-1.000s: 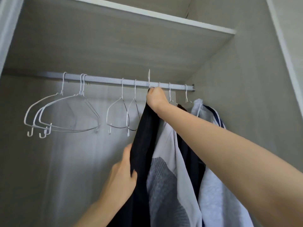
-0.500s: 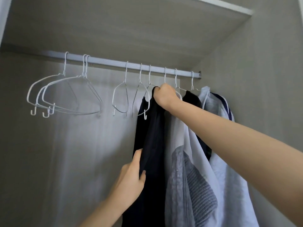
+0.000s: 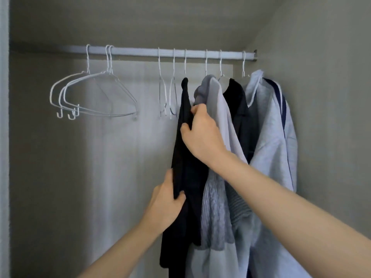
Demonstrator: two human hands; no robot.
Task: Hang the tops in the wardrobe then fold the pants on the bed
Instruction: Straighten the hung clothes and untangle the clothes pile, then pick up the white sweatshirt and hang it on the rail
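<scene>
On the wardrobe rail [image 3: 140, 52], the dark top [image 3: 185, 157] hangs beside a grey top [image 3: 216, 207]. I see my right hand [image 3: 202, 135] pinching its upper edge. My left hand [image 3: 163, 205], lower down, grips its front hem.

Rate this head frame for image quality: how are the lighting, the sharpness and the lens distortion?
Head view: dim, flat light with a brighter patch on the wardrobe back panel; the black top shows almost no fold detail; the whole frame is soft, though the left hand and right hand show no strong motion smear; wide-angle bowing is mild, with the rail reading nearly straight.
</scene>
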